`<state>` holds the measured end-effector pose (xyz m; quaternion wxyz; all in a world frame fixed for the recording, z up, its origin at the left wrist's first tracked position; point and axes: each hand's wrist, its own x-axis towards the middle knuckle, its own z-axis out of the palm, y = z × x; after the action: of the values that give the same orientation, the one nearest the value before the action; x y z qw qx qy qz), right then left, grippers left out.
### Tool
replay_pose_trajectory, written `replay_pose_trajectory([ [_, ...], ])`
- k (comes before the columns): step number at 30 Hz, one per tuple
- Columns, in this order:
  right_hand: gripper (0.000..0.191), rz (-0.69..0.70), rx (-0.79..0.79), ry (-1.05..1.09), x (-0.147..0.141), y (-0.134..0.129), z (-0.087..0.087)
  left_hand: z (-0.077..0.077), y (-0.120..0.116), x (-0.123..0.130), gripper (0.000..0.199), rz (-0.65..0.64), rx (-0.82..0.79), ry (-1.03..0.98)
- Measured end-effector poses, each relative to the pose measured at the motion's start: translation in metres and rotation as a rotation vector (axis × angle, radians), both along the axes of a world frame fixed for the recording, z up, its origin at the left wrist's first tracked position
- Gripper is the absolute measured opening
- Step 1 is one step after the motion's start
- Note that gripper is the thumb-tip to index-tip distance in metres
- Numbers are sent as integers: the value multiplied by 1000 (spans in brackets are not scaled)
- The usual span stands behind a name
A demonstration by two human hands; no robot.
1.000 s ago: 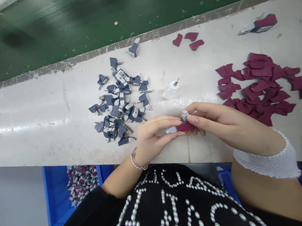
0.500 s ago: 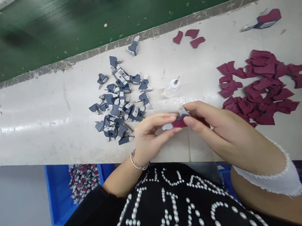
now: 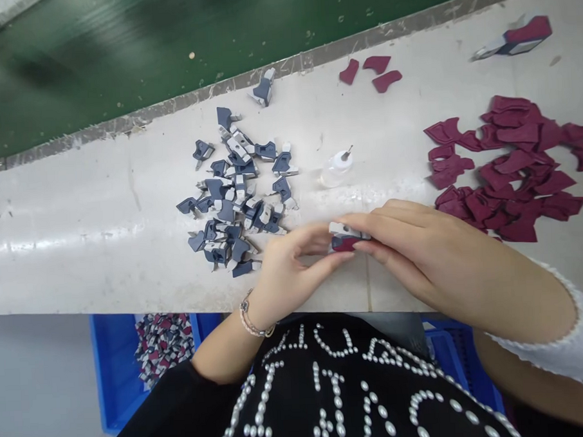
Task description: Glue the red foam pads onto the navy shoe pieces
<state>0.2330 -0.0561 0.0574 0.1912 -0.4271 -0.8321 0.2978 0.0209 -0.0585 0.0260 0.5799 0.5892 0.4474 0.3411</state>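
Between my two hands, just above the near part of the bench, is a small plastic part [image 3: 345, 243] in grey, dark blue and maroon. My left hand [image 3: 294, 270] grips its left end with thumb and fingers. The thumb and fingers of my right hand [image 3: 408, 245] pinch its right end. Fingers cover much of the part. Beyond the hands stands a clear squeeze bottle [image 3: 336, 168] with a thin metal tip. A pile of blue-and-grey plastic parts [image 3: 226, 211] lies to the left. Maroon pieces [image 3: 521, 170] are heaped to the right.
Three loose maroon pieces [image 3: 376, 66] lie near the back edge. A larger maroon, blue and grey part [image 3: 522, 38] rests at the far right. Below the white bench [image 3: 80, 253], a blue bin [image 3: 112, 374] holds many mixed-colour parts. A green surface [image 3: 168, 56] runs along the back.
The held part has been turned, so its grey side with a hole now shows on top. My right hand has rolled over it. The view has shifted slightly.
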Motion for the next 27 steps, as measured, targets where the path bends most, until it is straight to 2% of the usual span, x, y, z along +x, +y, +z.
replay_pose_trajectory([
  [3, 31, 98, -29, 40, 3, 1, 3, 7, 4, -7, 14, -111, 37, 106],
  [8, 35, 149, -85, 75, 9, 0, 3, 0, -1, -7, 26, -34, 123, 37],
  [14, 33, 139, -99, 61, 6, -2, 4, -12, -12, 0, 22, 18, -48, -80],
  [19, 28, 136, -186, 68, -1, -6, 1, -12, -19, -3, 22, -44, -212, -139],
  [23, 28, 177, -231, 95, -2, -10, -4, -6, -23, -9, 25, -142, -162, -38],
  [27, 31, 186, -216, 84, -3, -13, -6, -9, -26, -12, 24, -95, -44, -7],
])
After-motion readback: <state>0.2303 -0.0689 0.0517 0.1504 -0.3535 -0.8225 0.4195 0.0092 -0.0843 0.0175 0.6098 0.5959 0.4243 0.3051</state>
